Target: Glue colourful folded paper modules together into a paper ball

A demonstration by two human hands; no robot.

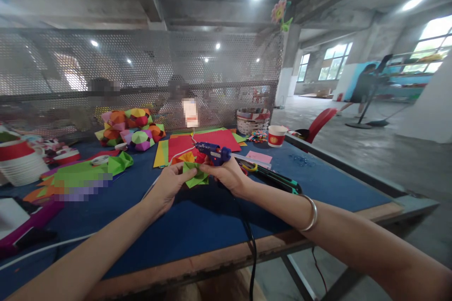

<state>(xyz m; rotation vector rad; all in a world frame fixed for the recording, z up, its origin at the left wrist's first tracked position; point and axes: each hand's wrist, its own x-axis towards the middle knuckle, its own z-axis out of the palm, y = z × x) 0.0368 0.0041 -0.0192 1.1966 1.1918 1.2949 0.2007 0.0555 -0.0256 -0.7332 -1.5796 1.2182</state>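
My left hand pinches a small folded paper piece, green in front with orange behind, just above the blue table top. In my right hand is a blue hot glue gun. Its nozzle points away to the left, and a clear glue stick sticks out of its back. The thumb and fingertips of my right hand also meet the green paper's right edge. Behind both hands lies a stack of coloured sheets, with red paper on top. A black and green utility knife rests beside my right wrist.
Finished folded paper balls stand at the back left. Green paper pieces and a white cup are on the left. A woven basket and paper cup stand back right. The gun's black cord hangs over the front edge.
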